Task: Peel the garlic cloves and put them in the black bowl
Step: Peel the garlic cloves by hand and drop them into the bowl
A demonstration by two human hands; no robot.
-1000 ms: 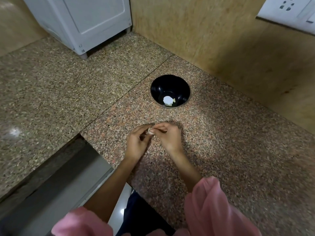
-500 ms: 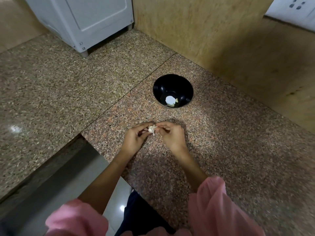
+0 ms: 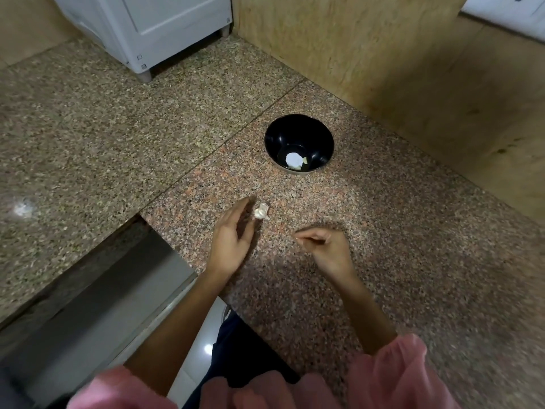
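The head view looks down at a speckled stone counter. A garlic clove, still with some papery skin on it, is in the middle of the frame, a little to the left. It is right at the fingertips of the left hand. That hand's fingers are stretched out and blurry, and I cannot tell if they pinch the clove or just touch it. The right hand is just right of the middle, apart from the clove, low over the counter. Its fingers are curled in, and the thumb tip is pressed to the first finger. The black bowl sits on the counter above the hands, well apart from the clove. A white bit and a small pale yellow bit lie at its bottom. A white box on feet stands at the upper left. A wooden wall fills the upper right. Pink sleeves show along the bottom edge.
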